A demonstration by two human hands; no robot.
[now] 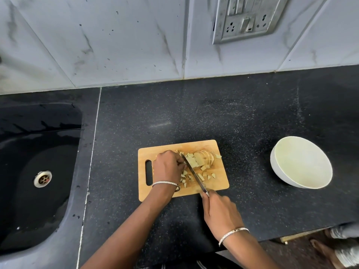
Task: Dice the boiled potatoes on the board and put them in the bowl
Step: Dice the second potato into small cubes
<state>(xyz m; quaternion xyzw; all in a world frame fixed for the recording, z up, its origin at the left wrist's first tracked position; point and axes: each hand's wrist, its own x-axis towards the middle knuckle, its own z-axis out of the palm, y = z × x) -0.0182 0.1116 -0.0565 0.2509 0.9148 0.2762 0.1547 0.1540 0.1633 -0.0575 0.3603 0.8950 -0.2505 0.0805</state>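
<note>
Grey marble-look wall tiles (116,45), socket plate (246,18) upper right. Black speckled counter (194,113), black sink (29,171) at left. Wooden board (219,183) mid-counter. White bowl (276,167) upright, right of the board, well apart. Potato on the board only: sliced chunk (202,158) at the far edge, diced pieces (201,176) nearer. Left hand (167,167) fingers curled onto potato beside the blade. Right hand (219,212) grips the knife (194,173) handle, blade down across the pieces.
</note>
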